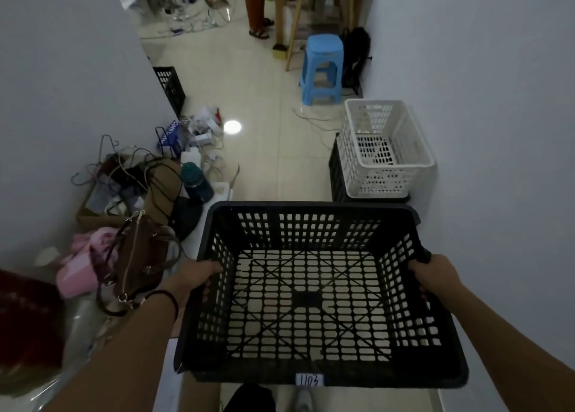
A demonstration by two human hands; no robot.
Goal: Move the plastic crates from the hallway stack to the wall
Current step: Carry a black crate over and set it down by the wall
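I hold an empty black plastic crate (311,212) level in front of me, above the floor. My left hand (194,276) grips its left rim and my right hand (432,274) grips its right rim. A white tag reading 1103 (309,380) hangs on its near wall. Ahead on the right, against the wall, a white crate (385,150) sits on top of another black crate (336,175). A further black crate (170,85) stands by the left wall's corner.
Clutter lines the left wall: a brown handbag (137,262), pink cloth (84,265), a cardboard box with cables (102,200), a teal bottle (196,181). A blue stool (322,69) and a wooden table stand farther on, with a person's legs (256,7) beyond.
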